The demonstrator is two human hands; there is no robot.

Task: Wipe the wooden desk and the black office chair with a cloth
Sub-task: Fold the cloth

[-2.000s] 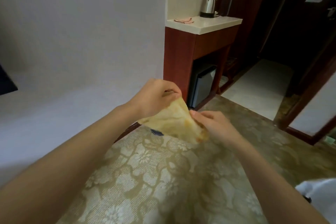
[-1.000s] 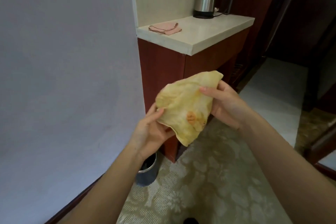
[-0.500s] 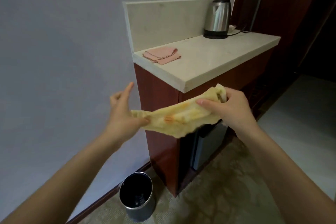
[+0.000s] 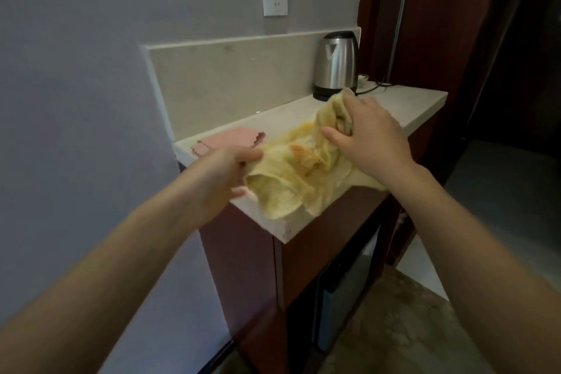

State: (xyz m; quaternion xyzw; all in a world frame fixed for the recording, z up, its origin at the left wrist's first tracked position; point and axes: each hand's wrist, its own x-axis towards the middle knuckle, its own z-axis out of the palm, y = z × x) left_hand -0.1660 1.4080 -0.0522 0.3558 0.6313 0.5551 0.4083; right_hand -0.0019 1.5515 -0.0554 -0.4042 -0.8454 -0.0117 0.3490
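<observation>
- Head view: a crumpled yellow cloth (image 4: 299,174) is held on a pale stone countertop (image 4: 403,106), one end gripped by the left hand (image 4: 223,174), the other bunched in the right hand (image 4: 372,141).
- No wooden desk or black office chair is shown; both are judged left to wipe.

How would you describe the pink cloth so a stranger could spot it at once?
Find the red-brown cabinet with the pale stone countertop. At the top's left end lies the pink cloth. Unlike the crumpled yellow cloth beside it, it lies flat and has zigzag edges.
</observation>
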